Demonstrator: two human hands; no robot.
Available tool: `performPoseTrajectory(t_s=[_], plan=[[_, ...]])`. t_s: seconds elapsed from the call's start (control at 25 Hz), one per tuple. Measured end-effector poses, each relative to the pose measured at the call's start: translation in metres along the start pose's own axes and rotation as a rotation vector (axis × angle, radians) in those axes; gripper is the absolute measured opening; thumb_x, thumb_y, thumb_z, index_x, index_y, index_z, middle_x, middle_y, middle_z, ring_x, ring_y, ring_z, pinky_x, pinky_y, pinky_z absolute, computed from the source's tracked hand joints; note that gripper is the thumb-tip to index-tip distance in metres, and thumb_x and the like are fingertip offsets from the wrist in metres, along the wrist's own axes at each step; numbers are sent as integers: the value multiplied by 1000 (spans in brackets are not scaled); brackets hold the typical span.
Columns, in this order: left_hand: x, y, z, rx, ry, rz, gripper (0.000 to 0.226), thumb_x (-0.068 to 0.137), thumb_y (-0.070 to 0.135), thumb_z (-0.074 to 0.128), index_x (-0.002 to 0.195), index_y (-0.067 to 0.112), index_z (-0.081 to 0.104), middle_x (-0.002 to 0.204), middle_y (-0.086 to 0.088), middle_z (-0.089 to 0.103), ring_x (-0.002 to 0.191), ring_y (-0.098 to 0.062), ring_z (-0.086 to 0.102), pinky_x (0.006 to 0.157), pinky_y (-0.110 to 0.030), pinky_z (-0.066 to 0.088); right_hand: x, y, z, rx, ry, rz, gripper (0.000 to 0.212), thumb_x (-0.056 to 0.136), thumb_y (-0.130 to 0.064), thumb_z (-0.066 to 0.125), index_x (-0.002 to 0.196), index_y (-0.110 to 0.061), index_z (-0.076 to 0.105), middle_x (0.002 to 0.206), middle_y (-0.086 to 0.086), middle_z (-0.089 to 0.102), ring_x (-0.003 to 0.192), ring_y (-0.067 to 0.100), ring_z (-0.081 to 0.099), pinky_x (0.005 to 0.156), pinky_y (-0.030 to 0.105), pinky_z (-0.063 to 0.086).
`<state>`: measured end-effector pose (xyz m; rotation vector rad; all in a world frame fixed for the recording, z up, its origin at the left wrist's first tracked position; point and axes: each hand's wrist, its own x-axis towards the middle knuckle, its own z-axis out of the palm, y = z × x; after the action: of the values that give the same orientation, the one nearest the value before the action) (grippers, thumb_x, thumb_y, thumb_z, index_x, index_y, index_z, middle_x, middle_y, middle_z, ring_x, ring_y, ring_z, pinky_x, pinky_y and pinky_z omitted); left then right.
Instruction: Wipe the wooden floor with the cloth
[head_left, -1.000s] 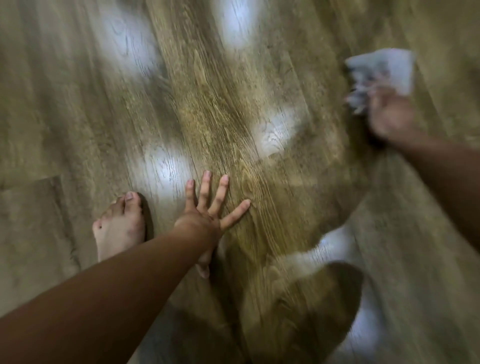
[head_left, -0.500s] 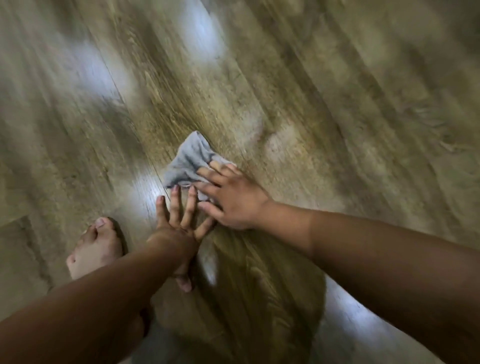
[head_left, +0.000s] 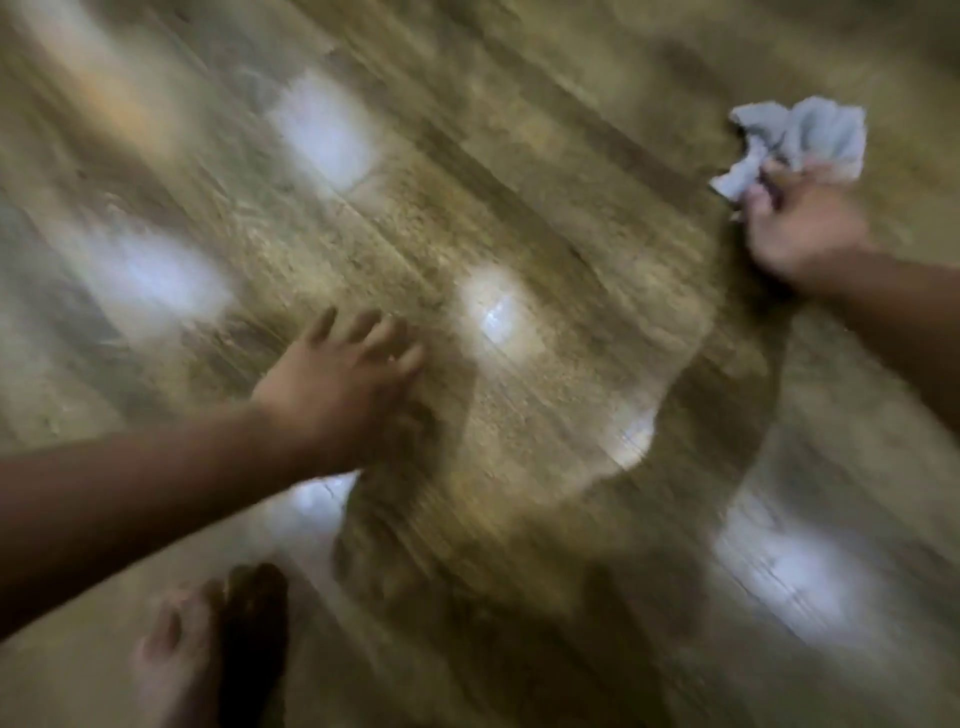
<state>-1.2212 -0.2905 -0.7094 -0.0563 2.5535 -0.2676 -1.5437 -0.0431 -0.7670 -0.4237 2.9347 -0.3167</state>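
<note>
Cloth (head_left: 800, 137) swung from just beside the left hand out to the far right of the wooden floor (head_left: 545, 171) within half a second.
Right hand (head_left: 802, 228) gripped the crumpled grey cloth, fingers curled into its folds, at the outer end of a stroke (heavy blur; contact with the boards likely, not certain). Left hand (head_left: 337, 384) lay released, fingers spread flat on the floor as a brace, well apart from the cloth. Bare foot (head_left: 176, 660) sat near the lower edge. Step judged: mid-sweep wiping. Next move would call for drawing the cloth back toward the left hand, pressed down.
</note>
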Motion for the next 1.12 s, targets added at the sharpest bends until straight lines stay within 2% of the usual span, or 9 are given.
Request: performPoseTrajectory(t_s=[0.12,0.2,0.28,0.44,0.56,0.72,0.88,1.0,1.12], plan=[[95,-26,-24,-148,309,0,59,86,47,36,132,12,49,140,-22,48,129,-42,46,108,-54,37,-100,-79,48,-20,16,-266,63,94,-43,18,125,-12,63,130,19,60,123,37,50,108,40,29],[147,-34,-31,-105,384,11,56,80,39,40,124,7,54,131,-27,53,119,-46,51,103,-56,40,-175,-123,72,-14,-118,-629,55,93,-46,29,122,-19,67,131,11,63,126,35,52,111,43,32],[181,-44,-36,70,440,206,55,85,38,37,129,8,53,131,-26,53,116,-46,52,103,-56,38,-180,-96,74,79,-160,-693,47,94,-46,39,124,-23,67,135,6,61,129,32,51,111,46,37],[197,-85,-23,108,467,354,64,99,51,26,146,10,39,147,-25,42,131,-45,43,107,-57,36,-185,62,24,7,12,3,53,96,-43,32,125,-14,66,131,18,62,123,37,53,100,45,46],[197,-86,-23,55,361,331,69,96,51,25,148,9,37,151,-24,37,137,-44,36,107,-59,34,-219,150,-29,-86,-136,487,72,93,-63,18,136,-18,56,135,24,56,122,44,52,101,51,46],[192,-82,-21,-30,392,329,67,95,50,28,146,10,45,150,-22,43,137,-43,39,109,-59,31,-196,87,-28,86,-65,900,67,98,-62,24,141,-18,50,149,19,46,134,43,43,114,49,31],[191,-88,-3,-219,487,356,61,92,46,41,143,15,52,147,-18,48,139,-38,41,116,-61,25,-111,-91,18,73,-65,554,48,105,-41,29,148,-24,44,158,7,34,148,26,25,122,37,15],[195,-94,-1,-239,536,356,66,85,45,44,138,8,57,141,-26,54,137,-40,38,117,-56,23,-28,-230,39,154,-277,100,48,107,-42,25,149,-27,39,162,3,25,152,19,14,123,35,9],[193,-92,0,-267,556,353,61,85,44,46,130,6,64,127,-33,59,128,-42,38,115,-55,26,12,-258,49,139,-400,-141,54,105,-48,27,154,-26,30,165,2,17,153,21,8,123,33,7]])
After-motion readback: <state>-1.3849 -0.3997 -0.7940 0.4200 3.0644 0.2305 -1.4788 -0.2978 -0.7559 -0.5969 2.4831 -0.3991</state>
